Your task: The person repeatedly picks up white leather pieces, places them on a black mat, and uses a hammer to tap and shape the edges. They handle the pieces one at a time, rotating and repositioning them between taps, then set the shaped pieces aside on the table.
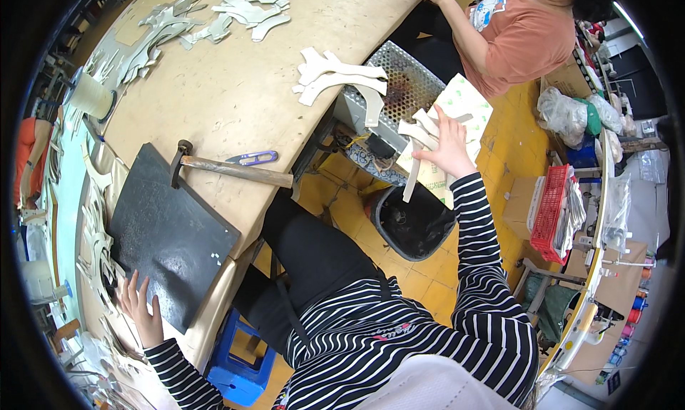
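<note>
My left hand (145, 311) has its fingers spread at the near left edge of a black rubber mat (165, 232), beside a heap of cut off-white pieces (96, 242). My right hand (451, 145) reaches out to the right, thumb and forefinger apart, over flat curved off-white pieces (419, 133). These lie on a pale sheet with green print (467, 100), next to a perforated metal box (403, 82). Whether the fingers touch a piece is unclear. A hammer (235, 170) with a wooden handle rests partly on the mat, near purple-handled thread snips (255, 157).
More cut pieces lie on the table (214, 89) at its far end and right edge (341, 78). A black bin (414, 224) stands below my right hand, and a blue stool (241, 360) by my legs. Another person (524, 36) sits at the far right.
</note>
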`<state>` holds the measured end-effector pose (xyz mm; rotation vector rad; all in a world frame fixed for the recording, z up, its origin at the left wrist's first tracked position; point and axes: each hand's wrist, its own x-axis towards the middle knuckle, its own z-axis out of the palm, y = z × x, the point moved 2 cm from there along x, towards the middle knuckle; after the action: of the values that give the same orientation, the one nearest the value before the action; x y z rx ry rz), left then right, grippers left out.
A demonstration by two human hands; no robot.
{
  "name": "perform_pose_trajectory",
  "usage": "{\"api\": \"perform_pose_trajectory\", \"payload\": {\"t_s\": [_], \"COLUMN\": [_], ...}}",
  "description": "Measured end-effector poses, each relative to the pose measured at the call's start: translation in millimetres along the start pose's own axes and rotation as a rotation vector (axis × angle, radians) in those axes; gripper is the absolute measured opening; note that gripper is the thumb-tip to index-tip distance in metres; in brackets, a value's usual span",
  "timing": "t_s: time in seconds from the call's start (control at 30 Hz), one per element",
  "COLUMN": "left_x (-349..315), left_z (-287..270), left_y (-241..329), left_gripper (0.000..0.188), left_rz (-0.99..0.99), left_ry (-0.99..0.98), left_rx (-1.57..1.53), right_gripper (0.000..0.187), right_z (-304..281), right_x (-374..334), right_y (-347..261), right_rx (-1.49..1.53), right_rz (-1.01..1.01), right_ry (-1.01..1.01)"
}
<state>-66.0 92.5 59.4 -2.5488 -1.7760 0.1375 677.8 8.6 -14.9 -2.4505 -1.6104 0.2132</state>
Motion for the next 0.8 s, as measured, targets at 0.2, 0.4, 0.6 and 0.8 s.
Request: {"api": "perform_pose_trajectory", "payload": {"t_s": [0.2, 0.4, 0.6, 0.8], "left_x": [-2.9, -2.9, -3.8, -3.7], "left_z": [-2.5, -3.0, -3.2, -3.2], "left_y": [3.6, 7.7, 12.4, 20.5], "left_gripper": [0.046, 0.045, 0.045, 0.043], "left_rz": [-0.022, -0.031, -0.031, -0.043], "left_ry": [-0.023, -0.039, -0.044, -0.065], "left_rx": [-0.022, -0.133, -0.179, -0.214], "right_gripper": [0.125, 0.111, 0.094, 0.077], "right_z": [-4.7, -11.9, -4.4, 3.0], "right_x": [8.8, 4.8, -5.8, -13.8], "right_y": [-1.8, -17.1, -22.2, -21.7], "right_rx": [-0.040, -0.007, 0.058, 0.036], "right_rz": [0.142, 0.298, 0.456, 0.407], "right_ry": [-0.147, -0.169, -0.127, 0.009]}}
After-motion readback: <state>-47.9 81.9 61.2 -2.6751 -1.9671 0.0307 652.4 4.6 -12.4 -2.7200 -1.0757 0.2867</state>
